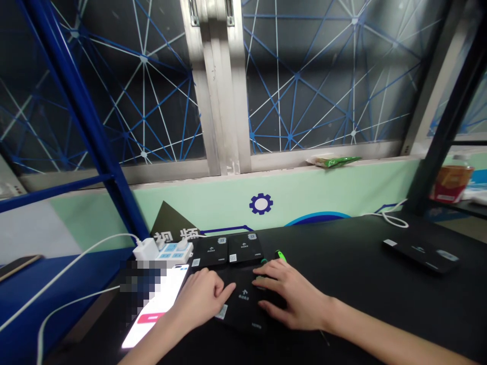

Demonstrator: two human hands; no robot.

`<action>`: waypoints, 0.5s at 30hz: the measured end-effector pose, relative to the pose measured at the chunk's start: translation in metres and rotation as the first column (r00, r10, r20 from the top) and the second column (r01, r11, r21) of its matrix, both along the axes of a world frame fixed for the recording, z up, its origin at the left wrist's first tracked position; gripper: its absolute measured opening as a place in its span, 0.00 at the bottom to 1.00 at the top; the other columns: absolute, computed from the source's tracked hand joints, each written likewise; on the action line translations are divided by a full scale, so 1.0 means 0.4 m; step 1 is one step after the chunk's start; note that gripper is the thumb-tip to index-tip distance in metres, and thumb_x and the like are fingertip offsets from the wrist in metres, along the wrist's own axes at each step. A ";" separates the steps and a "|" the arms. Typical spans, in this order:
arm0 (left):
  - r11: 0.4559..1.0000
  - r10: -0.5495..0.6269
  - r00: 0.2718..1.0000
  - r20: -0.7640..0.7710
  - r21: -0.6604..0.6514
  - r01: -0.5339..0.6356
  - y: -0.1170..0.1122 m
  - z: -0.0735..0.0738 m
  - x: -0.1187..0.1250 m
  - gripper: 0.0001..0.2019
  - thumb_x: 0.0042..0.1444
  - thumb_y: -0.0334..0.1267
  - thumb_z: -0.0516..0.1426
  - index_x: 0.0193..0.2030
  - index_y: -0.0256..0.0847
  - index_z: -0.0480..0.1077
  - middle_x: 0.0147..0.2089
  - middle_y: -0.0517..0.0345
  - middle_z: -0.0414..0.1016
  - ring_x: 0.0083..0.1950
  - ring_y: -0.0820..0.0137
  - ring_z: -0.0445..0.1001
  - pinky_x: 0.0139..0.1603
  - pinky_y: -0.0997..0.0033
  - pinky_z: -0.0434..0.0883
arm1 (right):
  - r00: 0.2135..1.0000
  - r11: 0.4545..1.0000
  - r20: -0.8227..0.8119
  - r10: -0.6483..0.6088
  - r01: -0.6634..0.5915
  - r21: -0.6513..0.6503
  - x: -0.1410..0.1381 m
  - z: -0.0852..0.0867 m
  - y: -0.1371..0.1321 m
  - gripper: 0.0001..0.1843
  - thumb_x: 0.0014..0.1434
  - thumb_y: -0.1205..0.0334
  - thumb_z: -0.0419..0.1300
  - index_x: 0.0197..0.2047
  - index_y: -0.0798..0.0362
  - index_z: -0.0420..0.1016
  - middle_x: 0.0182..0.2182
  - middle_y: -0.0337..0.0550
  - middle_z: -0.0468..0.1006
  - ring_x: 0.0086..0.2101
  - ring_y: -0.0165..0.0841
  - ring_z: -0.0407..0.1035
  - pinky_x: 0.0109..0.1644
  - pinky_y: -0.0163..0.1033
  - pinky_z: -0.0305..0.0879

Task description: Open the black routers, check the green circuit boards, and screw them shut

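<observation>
A flat black box [245, 306] with pale markings and a small white label lies on the black table between my hands. My left hand [201, 299] is at its left side, fingers curled and thumb pressed on the top. What the curled fingertips touch is hidden. My right hand [291, 294] spreads its fingers over the right edge, fingertips resting on the box. Just past the right fingers, a bright green-tipped object [280, 255] pokes out, mostly covered. Two similar black boxes, a left one [210, 252] and a right one [245, 248], lie side by side behind.
A lit phone [162, 304] lies left of my left hand, near a white power strip [175, 252] with a plugged-in charger [146, 249] and white cables. Another black box [420, 255] lies far right. A green packet [337, 161] rests on the windowsill; a blue post [81, 116] rises at left.
</observation>
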State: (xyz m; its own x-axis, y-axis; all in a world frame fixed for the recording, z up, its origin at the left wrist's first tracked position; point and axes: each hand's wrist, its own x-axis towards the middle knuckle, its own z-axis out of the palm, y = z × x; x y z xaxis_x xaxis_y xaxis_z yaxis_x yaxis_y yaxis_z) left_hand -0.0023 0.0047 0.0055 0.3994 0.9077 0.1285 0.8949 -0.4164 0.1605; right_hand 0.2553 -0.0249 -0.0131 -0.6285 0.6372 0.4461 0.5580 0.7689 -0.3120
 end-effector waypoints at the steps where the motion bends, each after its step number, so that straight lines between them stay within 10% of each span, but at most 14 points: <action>1: 1.000 -0.007 1.000 0.004 0.001 0.007 -0.004 -0.002 0.002 0.29 0.64 0.52 0.51 0.14 0.43 0.55 0.19 0.59 0.68 0.29 0.64 0.70 0.31 0.66 0.55 | 1.000 1.000 0.002 0.002 -0.002 -0.013 -0.001 -0.001 -0.002 0.24 0.62 0.51 0.61 0.59 0.51 0.74 0.58 0.54 0.74 0.53 0.47 0.68 0.61 0.58 0.59; 8: 0.998 -0.058 0.998 0.021 -0.021 0.058 -0.019 0.000 0.014 0.27 0.64 0.45 0.50 0.14 0.41 0.50 0.15 0.63 0.59 0.22 0.70 0.62 0.28 0.67 0.52 | 0.999 0.994 0.031 -0.017 0.020 -0.107 -0.019 -0.010 -0.010 0.47 0.47 0.31 0.66 0.62 0.53 0.70 0.64 0.60 0.66 0.61 0.53 0.62 0.65 0.58 0.55; 15: 0.999 -0.025 0.999 0.038 -0.019 0.025 -0.013 0.003 0.010 0.24 0.61 0.41 0.52 0.15 0.42 0.50 0.17 0.63 0.58 0.23 0.70 0.61 0.27 0.68 0.49 | 0.991 0.994 0.094 -0.095 0.099 -0.037 -0.083 0.003 0.008 0.49 0.39 0.30 0.68 0.56 0.54 0.70 0.50 0.56 0.73 0.47 0.51 0.67 0.56 0.58 0.62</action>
